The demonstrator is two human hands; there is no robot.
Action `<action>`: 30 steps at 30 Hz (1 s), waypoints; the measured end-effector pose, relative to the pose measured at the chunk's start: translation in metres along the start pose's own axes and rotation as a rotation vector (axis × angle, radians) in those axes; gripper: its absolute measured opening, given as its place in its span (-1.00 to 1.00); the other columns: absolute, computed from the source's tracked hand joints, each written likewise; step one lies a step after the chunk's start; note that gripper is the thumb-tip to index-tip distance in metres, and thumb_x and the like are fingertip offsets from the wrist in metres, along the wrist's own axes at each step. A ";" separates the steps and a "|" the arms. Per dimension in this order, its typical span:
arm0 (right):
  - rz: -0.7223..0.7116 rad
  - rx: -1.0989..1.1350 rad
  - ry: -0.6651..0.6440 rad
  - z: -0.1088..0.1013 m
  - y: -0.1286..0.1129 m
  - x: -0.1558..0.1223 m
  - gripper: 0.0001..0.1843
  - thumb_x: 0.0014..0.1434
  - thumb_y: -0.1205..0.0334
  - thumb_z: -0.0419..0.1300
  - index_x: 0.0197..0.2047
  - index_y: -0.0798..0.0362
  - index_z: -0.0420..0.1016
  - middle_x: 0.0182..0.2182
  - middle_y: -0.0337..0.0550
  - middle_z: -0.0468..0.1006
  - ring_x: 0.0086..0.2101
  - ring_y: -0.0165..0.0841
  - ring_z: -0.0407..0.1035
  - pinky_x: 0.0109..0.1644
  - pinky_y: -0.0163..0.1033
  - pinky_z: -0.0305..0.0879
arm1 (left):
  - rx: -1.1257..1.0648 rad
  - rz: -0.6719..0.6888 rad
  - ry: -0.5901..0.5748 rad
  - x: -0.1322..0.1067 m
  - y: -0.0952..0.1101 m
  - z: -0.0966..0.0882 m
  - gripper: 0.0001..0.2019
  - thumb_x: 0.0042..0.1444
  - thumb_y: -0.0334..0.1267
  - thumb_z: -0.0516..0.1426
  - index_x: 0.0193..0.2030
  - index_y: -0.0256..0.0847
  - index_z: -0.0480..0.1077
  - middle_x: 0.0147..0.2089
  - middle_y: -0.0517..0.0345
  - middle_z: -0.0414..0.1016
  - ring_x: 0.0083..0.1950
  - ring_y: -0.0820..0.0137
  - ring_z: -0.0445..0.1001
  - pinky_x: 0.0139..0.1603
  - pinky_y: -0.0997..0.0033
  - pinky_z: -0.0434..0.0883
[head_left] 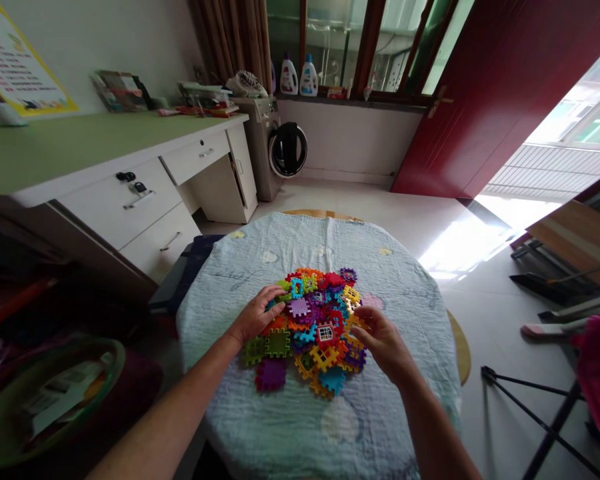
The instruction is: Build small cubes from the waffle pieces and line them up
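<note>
A heap of colourful plastic interlocking building tiles [300, 327] lies on the cloth-covered round table [380, 427]. The tiles have notched edges, and a few carry window-like grids. At the left side of the heap rests my left hand [260, 312], thumb and fingers apart, close to green and blue tiles and a lilac tile [299, 307]. My right hand [384, 339] is at the right edge, fingers bent with a gap from the thumb, beside yellow tiles [351, 293]. No held tile shows in either hand. Nearest me are a purple tile [271, 375] and a blue tile [333, 380].
A desk [105, 143] with drawers runs along the left wall. Behind the table stands a washing machine [265, 150] with its round door open. A tub [55, 407] sits at the lower left. Folding-frame legs [540, 427] and a red door [460, 100] are on the right.
</note>
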State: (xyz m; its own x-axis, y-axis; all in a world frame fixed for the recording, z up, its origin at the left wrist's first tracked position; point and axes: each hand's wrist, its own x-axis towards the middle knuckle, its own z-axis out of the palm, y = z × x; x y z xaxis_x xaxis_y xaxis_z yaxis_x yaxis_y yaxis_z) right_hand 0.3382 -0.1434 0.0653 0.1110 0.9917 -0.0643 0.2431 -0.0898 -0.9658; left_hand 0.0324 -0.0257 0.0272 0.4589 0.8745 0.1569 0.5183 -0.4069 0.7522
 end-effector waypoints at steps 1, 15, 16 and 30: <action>-0.017 0.039 -0.018 0.006 -0.004 0.006 -0.62 0.09 -0.02 0.26 -0.07 -0.03 0.40 -0.16 -0.13 0.53 -0.15 -0.29 0.45 -0.06 -0.16 0.41 | -0.008 0.011 0.001 -0.002 0.000 -0.001 -0.60 0.25 0.04 0.02 0.07 -0.13 0.45 0.18 0.01 0.42 0.27 0.22 0.35 0.37 0.12 0.25; 0.072 -0.644 0.085 0.001 0.025 0.159 -0.35 0.27 -0.13 0.01 0.26 0.14 0.34 0.23 0.17 0.33 0.26 -0.04 0.13 0.31 0.09 0.03 | 0.372 -0.099 0.260 0.007 -0.055 -0.006 -0.54 0.28 0.09 -0.07 0.02 -0.17 0.46 0.13 -0.06 0.50 0.22 0.13 0.40 0.30 -0.02 0.27; 0.053 -0.646 0.047 0.007 0.024 0.162 -0.37 0.28 -0.11 0.01 0.25 0.12 0.36 0.22 0.14 0.36 0.25 -0.06 0.15 0.31 0.07 0.03 | 0.370 -0.096 0.254 0.006 -0.055 -0.006 -0.54 0.28 0.08 -0.08 0.03 -0.16 0.46 0.14 -0.04 0.51 0.23 0.15 0.39 0.30 0.00 0.26; -0.146 -0.486 -0.490 0.019 -0.008 0.119 -0.62 0.21 -0.11 0.14 -0.19 -0.03 0.64 -0.21 -0.15 0.61 -0.18 -0.25 0.46 -0.01 -0.11 0.34 | 0.384 -0.088 0.168 0.003 -0.048 -0.007 -0.60 0.29 0.05 -0.04 0.05 -0.05 0.48 0.22 0.10 0.48 0.33 0.17 0.29 0.33 -0.04 0.17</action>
State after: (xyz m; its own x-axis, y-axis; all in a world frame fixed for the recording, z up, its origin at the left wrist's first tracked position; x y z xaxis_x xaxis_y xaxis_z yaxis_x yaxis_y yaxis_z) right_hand 0.3315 -0.0229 0.0602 -0.3746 0.9136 -0.1583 0.6377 0.1300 -0.7592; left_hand 0.0035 -0.0016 -0.0038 0.2934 0.9283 0.2284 0.7962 -0.3695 0.4791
